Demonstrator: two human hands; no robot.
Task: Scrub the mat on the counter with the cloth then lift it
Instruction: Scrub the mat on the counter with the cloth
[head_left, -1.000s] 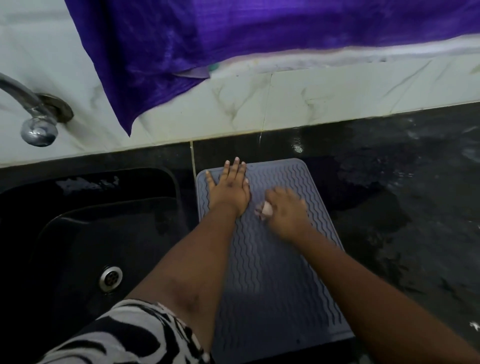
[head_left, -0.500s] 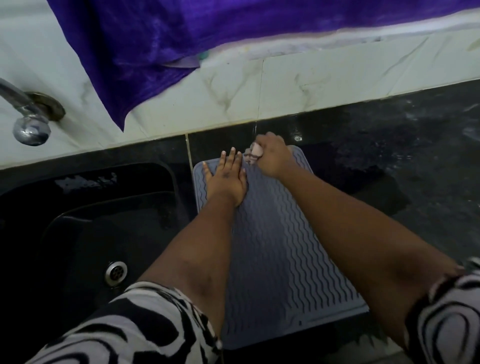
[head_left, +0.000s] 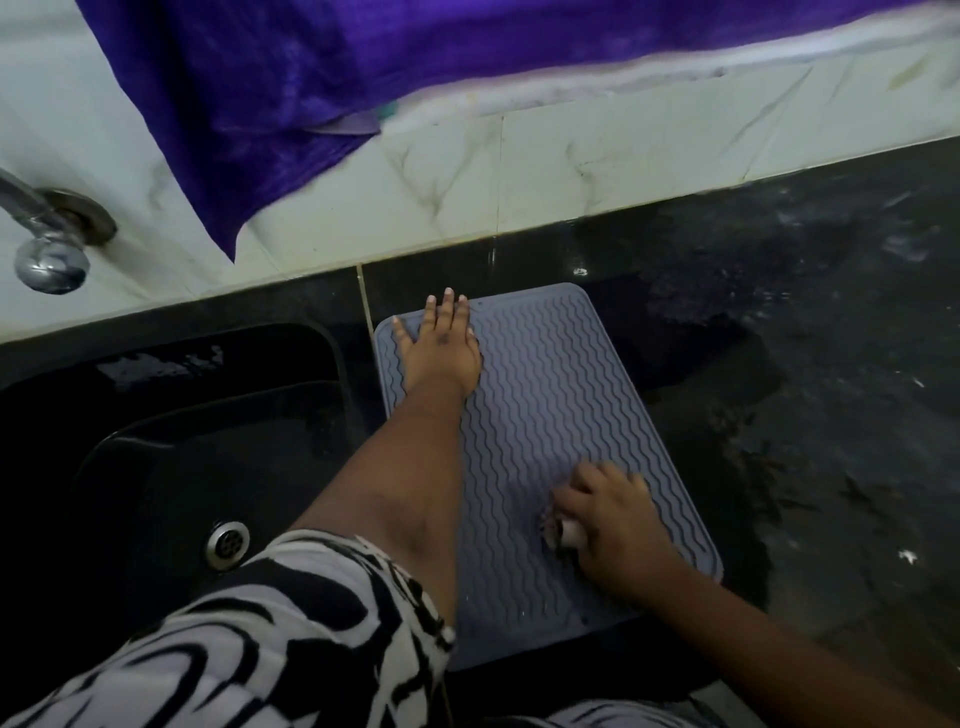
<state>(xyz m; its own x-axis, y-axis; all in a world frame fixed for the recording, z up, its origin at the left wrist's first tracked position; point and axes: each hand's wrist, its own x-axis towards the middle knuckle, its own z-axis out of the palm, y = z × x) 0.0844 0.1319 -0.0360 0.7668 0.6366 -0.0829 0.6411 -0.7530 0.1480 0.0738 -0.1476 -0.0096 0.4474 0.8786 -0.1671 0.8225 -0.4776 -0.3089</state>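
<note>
The grey wavy mat (head_left: 545, 415) lies flat beside the sink (head_left: 171, 415), left hand (head_left: 441, 348) pressing flat, right hand (head_left: 608, 525) gripping the cloth (head_left: 563, 530).

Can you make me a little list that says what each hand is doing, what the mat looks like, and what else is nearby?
left hand: flat on the far end of the mat, fingers straight
right hand: curled round a small cloth, pressing it on the near part of the mat
mat: grey, wavy ridges, lying flat on the counter
counter: black and wet
sink: black, left of the mat
tap: metal, above the sink
purple fabric: hangs over the tiled wall
</note>
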